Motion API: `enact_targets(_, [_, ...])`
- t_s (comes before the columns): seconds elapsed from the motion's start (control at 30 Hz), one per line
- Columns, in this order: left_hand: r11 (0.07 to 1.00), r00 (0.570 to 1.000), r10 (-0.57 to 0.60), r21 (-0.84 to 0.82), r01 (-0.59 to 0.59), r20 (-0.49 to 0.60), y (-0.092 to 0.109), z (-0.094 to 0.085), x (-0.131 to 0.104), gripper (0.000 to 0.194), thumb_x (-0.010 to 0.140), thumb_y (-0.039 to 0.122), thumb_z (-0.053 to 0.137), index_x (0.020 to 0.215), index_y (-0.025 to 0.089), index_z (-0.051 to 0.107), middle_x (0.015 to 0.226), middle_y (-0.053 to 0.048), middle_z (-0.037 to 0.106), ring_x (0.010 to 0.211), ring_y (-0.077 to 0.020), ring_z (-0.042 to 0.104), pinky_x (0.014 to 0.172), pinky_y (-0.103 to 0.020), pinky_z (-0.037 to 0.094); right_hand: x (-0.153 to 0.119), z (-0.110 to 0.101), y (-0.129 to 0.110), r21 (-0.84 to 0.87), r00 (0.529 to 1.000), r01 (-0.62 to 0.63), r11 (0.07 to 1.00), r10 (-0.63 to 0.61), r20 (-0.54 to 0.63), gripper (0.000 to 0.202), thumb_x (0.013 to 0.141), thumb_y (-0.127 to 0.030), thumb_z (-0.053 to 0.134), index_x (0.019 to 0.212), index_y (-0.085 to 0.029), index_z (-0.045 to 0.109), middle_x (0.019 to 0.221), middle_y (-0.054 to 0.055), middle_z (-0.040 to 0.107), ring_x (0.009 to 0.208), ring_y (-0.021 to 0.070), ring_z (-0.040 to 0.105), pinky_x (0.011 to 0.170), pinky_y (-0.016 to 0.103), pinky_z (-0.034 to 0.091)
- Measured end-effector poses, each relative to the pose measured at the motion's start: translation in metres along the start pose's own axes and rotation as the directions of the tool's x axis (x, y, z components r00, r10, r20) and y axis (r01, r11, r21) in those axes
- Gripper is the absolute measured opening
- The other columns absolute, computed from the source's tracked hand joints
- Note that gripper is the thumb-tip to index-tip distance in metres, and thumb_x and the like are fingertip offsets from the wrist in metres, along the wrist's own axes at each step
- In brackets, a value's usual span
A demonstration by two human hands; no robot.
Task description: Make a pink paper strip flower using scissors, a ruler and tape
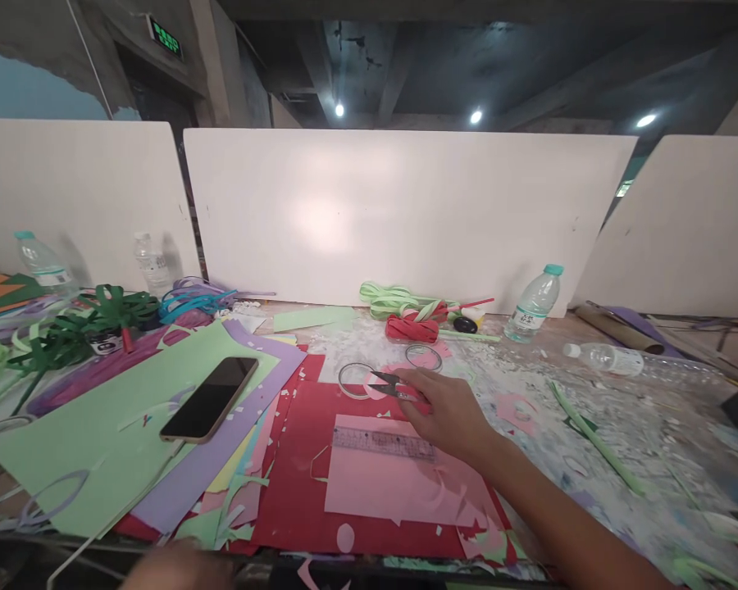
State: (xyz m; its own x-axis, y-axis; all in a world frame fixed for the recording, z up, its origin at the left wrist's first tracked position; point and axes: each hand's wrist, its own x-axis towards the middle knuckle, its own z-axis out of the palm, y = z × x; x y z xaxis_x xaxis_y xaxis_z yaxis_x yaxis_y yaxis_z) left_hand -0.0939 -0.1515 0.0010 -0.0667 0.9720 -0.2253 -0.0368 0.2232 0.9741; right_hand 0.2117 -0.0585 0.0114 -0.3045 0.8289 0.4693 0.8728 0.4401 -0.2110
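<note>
Small thread snips (389,385) with dark blades and red handles are held in my right hand (446,410), blades pointing left beside a tape ring (357,380). Below the hand, a clear ruler (382,443) lies across a pink sheet (369,487) on red paper (295,492). My left hand (178,565) is a blur at the bottom edge, near the stacked coloured paper; its fingers cannot be made out. A second tape ring (423,357) sits just beyond my right hand.
A phone (210,399) with a cable rests on green paper (98,434) at the left. Green and red ribbon bundles (411,329) lie by the white partition (406,213). One bottle (534,305) stands at the right; another (621,359) lies on its side. Paper scraps litter the table.
</note>
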Motion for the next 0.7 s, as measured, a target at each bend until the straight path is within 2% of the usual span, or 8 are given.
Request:
enact_targets(0.07, [0.997,0.992,0.058,0.037,-0.063,0.115,0.030,0.017,0.031,0.034,0.070,0.043,0.073,0.100,0.028,0.070,0.107,-0.006,0.066,0.096,-0.0284,0.059,0.072,-0.035,0.054,0.000,0.001,-0.002,-0.021,0.998,0.037,0.999,-0.039,-0.055,0.037,0.080,-0.022,0.051,0.115,-0.026,0.061,0.096,0.003,0.071,0.077,0.0195,0.066,0.063,0.027,0.042])
enact_targets(0.13, [0.961,0.912,0.162,0.152,-0.233,0.377,0.054,0.042,0.064,0.041,0.076,0.048,0.065,0.109,0.023,0.067,0.111,-0.007,0.065,0.098,-0.0260,0.059,0.077,-0.033,0.052,0.001,0.001,-0.003,-0.065,0.990,0.088,0.994,-0.095,-0.106,0.037,0.079,-0.021,0.051,0.114,-0.024,0.061,0.094,0.004,0.072,0.075,0.0190,0.065,0.061,0.026,0.040])
enact_targets(0.23, [0.918,0.802,0.177,0.199,-0.343,0.570,0.069,0.078,0.099,0.036,0.079,0.048,0.060,0.097,0.018,0.070,0.091,-0.006,0.068,0.088,-0.0211,0.061,0.068,-0.026,0.050,0.004,0.002,-0.005,-0.155,0.973,0.148,0.977,-0.172,-0.153,0.036,0.078,-0.020,0.051,0.112,-0.023,0.063,0.088,0.004,0.072,0.069,0.0178,0.064,0.058,0.026,0.037])
enact_targets(0.27, [0.908,0.784,0.170,0.215,-0.361,0.597,0.070,0.086,0.106,0.033,0.079,0.046,0.059,0.089,0.017,0.071,0.084,-0.006,0.067,0.080,-0.0191,0.061,0.066,-0.026,0.049,0.005,0.001,-0.006,-0.180,0.970,0.156,0.971,-0.185,-0.160,0.035,0.078,-0.020,0.051,0.111,-0.023,0.063,0.085,0.004,0.071,0.066,0.0171,0.063,0.057,0.026,0.036])
enact_targets(0.4, [0.889,0.772,0.174,0.239,-0.390,0.612,0.061,0.095,0.119,0.028,0.078,0.043,0.059,0.078,0.016,0.067,0.072,-0.003,0.061,0.067,-0.0152,0.058,0.059,-0.024,0.047,0.008,0.001,-0.006,-0.217,0.973,0.160,0.963,-0.191,-0.130,0.035,0.077,-0.018,0.050,0.109,-0.023,0.065,0.079,0.003,0.071,0.063,0.0167,0.062,0.055,0.027,0.033])
enact_targets(0.53, [0.770,0.801,0.257,0.387,-0.508,0.540,0.054,0.090,0.133,0.028,0.080,0.041,0.055,0.073,0.015,0.063,0.064,-0.001,0.058,0.062,-0.0155,0.057,0.058,-0.025,0.043,0.012,-0.002,0.004,-0.153,0.995,0.065,0.986,-0.075,-0.064,0.039,0.076,-0.018,0.049,0.112,-0.024,0.063,0.090,0.003,0.072,0.071,0.0187,0.064,0.057,0.027,0.034])
enact_targets(0.63, [0.794,0.816,0.255,0.370,-0.483,0.518,0.051,0.091,0.145,0.024,0.081,0.039,0.053,0.075,0.016,0.059,0.064,0.000,0.057,0.060,-0.0158,0.058,0.058,-0.026,0.044,0.021,-0.007,0.020,-0.119,0.988,-0.093,0.989,0.107,0.115,0.027,0.083,-0.028,0.047,0.103,-0.024,0.065,0.089,0.004,0.072,0.073,0.0204,0.064,0.056,0.026,0.033])
enact_targets(0.7, [0.823,0.811,0.250,0.325,-0.466,0.529,0.051,0.096,0.150,0.021,0.079,0.038,0.055,0.076,0.017,0.056,0.064,0.001,0.055,0.058,-0.0151,0.057,0.057,-0.026,0.043,0.027,-0.009,0.034,-0.142,0.937,-0.153,0.978,0.190,0.295,0.025,0.084,-0.039,0.048,0.091,-0.023,0.066,0.082,0.005,0.071,0.071,0.0219,0.063,0.054,0.026,0.032])
